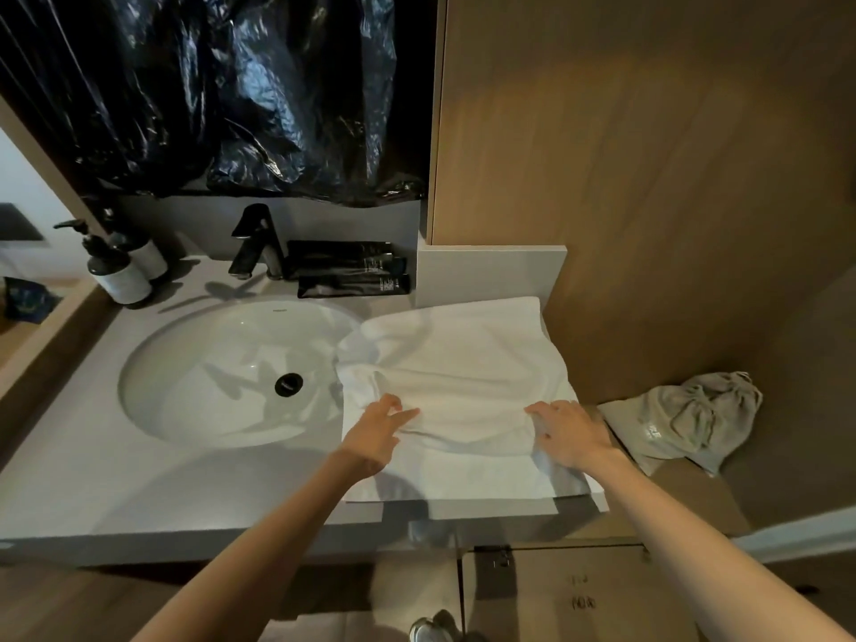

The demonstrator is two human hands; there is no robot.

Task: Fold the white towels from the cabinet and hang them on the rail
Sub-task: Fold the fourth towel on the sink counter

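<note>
White and grey, the toe of a shoe [431, 630] shows at the bottom edge, on the floor beside a brown panel [579, 595] that carries a dark metal fitting. Two bare forearms reach up from there over the front lip of a grey counter [139, 479]. The white towel [463, 363] lies spread on the right-hand end of that counter, its near edge close to the lip and its left side drooping slightly over the rim of the basin [208, 363]. A soft ridge of cloth runs across the towel between the hands. The left hand [380, 428] rests on the towel's left part with fingers fairly straight and a little spread, the fingertips on the ridge. The right hand [569, 433] lies on the right part, fingers extended leftward and flat on the cloth; neither hand plainly has a fold pinched. Just right of the counter a crumpled grey drawstring bag [690, 419] sits on a brown surface. The oval white basin has a black drain [288, 384]. Behind it stand a black faucet [257, 243], black tubes [352, 271] lying stacked, and two pump bottles [118, 271] at the left. Glossy black plastic sheeting [231, 85] hangs above, beside a wood-grain wall [648, 155].
</note>
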